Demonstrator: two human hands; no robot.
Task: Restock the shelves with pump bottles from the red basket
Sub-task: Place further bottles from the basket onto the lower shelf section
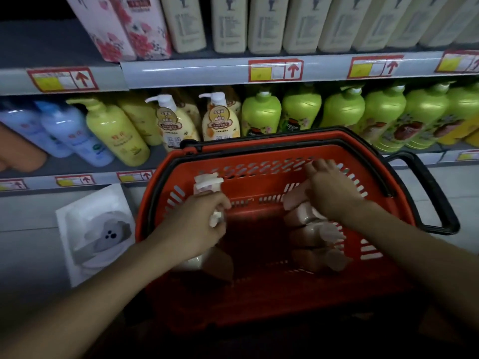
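The red basket (259, 301) with black handles stands in front of the shelves. Both my hands reach into it. My left hand (197, 224) is closed around the white pump neck of a brown-and-cream pump bottle (215, 263) at the basket's left side. My right hand (334, 193) rests over the top of a pinkish pump bottle (300, 203) at the right side, fingers bent around it. Two more pinkish bottles (316, 244) lie below it along the right wall. The middle shelf (77, 167) holds pump bottles, with a gap behind the basket's left.
Blue (75, 136), yellow (116, 133), cream (220, 120) and green (383, 117) pump bottles line the middle shelf. Cream cartons (228, 22) and pink floral boxes (124, 27) stand on the top shelf. A white packaged item (98, 234) leans at the lower left.
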